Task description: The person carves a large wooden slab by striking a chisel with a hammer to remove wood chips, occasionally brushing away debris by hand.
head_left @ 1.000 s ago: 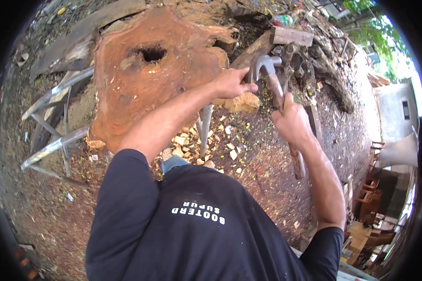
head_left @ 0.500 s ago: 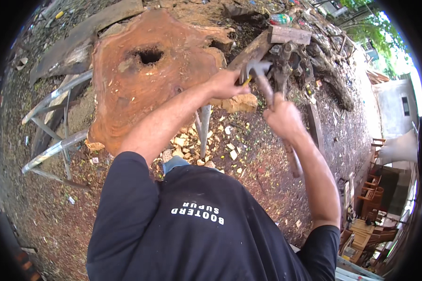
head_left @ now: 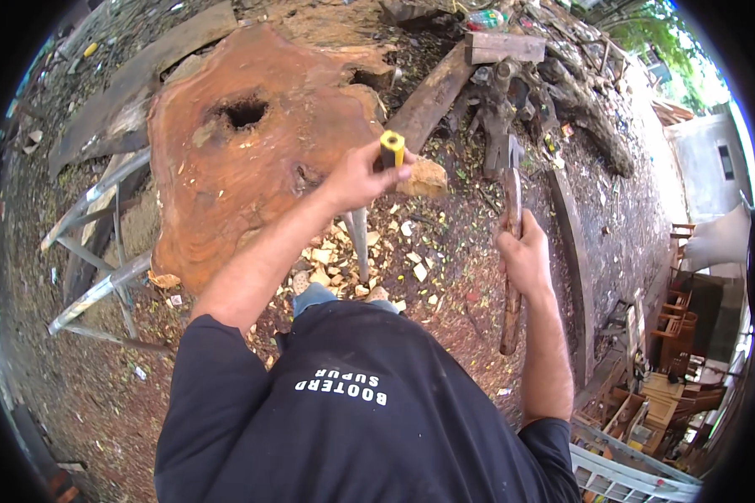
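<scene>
My left hand point(head_left: 365, 178) is closed around a chisel point(head_left: 393, 149) with a yellow and black handle, its butt end facing up. The blade is hidden below the hand. This hand is over the right edge of a large reddish-brown wood slab point(head_left: 218, 189) with a dark hole in it. A pale, rough-cut patch of wood point(head_left: 425, 178) shows just right of the hand. To the right, my right hand point(head_left: 524, 256) grips a hammer point(head_left: 513, 197) by its wooden handle. The metal head points away from me, apart from the chisel.
Metal stand legs point(head_left: 101, 289) show at the slab's left. Wood chips point(head_left: 340, 256) litter the ground near my feet. Beyond the right hand are a gnarled stump point(head_left: 499, 101) and a long plank point(head_left: 572, 268). Wooden furniture point(head_left: 667, 394) and a ladder point(head_left: 629, 474) are at the lower right.
The hammer has swung from beside the chisel back to the right and toward me. My left hand has moved slightly nearer and left, and the chisel's handle now shows more.
</scene>
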Available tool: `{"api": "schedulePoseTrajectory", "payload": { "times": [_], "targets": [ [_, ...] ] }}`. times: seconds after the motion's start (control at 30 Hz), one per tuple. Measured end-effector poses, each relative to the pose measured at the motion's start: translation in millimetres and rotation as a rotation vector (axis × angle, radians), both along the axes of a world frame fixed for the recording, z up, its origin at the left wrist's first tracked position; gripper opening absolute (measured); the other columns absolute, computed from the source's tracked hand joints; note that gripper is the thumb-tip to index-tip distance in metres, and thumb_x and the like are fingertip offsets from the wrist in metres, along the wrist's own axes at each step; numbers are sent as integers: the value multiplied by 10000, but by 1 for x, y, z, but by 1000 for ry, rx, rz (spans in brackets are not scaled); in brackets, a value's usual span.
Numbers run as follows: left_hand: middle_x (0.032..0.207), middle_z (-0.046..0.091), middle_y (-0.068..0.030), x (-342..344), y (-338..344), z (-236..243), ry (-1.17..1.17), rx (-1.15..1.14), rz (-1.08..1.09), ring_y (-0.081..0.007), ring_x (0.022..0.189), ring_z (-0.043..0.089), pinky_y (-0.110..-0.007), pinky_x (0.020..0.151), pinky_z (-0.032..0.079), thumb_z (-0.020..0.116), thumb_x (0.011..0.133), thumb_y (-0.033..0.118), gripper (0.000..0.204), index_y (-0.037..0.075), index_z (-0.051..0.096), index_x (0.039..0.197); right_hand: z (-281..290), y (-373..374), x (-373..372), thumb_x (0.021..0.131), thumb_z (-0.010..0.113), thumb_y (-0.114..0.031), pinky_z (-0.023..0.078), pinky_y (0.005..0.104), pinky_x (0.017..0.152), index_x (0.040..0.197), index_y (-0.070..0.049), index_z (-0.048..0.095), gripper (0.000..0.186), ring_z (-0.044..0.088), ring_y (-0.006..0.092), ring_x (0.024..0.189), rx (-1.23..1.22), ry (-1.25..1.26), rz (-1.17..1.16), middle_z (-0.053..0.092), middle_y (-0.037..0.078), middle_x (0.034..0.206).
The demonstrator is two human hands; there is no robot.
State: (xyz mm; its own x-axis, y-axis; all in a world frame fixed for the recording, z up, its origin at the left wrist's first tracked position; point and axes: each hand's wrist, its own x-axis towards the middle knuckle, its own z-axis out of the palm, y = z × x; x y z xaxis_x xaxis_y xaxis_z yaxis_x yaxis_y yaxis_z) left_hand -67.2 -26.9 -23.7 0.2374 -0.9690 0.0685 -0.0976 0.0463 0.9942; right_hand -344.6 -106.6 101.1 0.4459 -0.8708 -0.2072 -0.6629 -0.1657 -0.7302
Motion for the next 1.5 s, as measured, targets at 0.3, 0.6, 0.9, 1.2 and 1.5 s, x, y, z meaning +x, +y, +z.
{"api": "schedulePoseTrajectory", "payload": {
  "times": [0.3, 0.6, 0.9, 1.2, 1.5],
  "targets": [
    [1063, 724, -58, 14, -54, 36, -56, -70, -36, -158, 1023, 669, -348, 968, 504, 739, 909, 331, 363, 87, 655, 1164, -14, 7, -38, 816, 564, -91, 464, 299, 414, 1023, 5, 570, 229, 536, 112, 463, 52, -13, -68, 563, 41, 670],
    [999, 732, -107, 4, -76, 24, -216, -40, 10, -224, 954, 695, -358, 868, 524, 731, 879, 469, 484, 78, 650, 1153, 16, 5, -43, 823, 577, -39, 454, 254, 398, 1039, -11, 563, 218, 511, 89, 468, 47, -45, -101, 540, 25, 693],
    [923, 725, -147, 1, -73, 35, -332, -49, 67, -275, 879, 704, -401, 786, 523, 717, 853, 542, 562, 75, 642, 1156, 150, -7, 24, 874, 602, -46, 390, 227, 480, 1124, -46, 562, 253, 479, 60, 523, -597, -618, 51, 560, -2, 731],
    [946, 725, -169, -7, -75, 38, -420, 54, 70, -324, 927, 703, -428, 823, 524, 693, 843, 600, 611, 99, 636, 1188, 83, -27, 71, 838, 601, -190, 566, 496, 703, 1038, 24, 522, 304, 697, 391, 765, -352, 418, 327, 682, 254, 840],
    [966, 734, -84, -6, -69, 40, -378, 31, 69, -202, 928, 701, -348, 816, 523, 735, 853, 513, 506, 115, 660, 1157, 162, -17, 50, 861, 616, -145, 476, 298, 562, 1143, -39, 572, 303, 587, 136, 584, -753, -398, 53, 609, 47, 713]
  ]
}}
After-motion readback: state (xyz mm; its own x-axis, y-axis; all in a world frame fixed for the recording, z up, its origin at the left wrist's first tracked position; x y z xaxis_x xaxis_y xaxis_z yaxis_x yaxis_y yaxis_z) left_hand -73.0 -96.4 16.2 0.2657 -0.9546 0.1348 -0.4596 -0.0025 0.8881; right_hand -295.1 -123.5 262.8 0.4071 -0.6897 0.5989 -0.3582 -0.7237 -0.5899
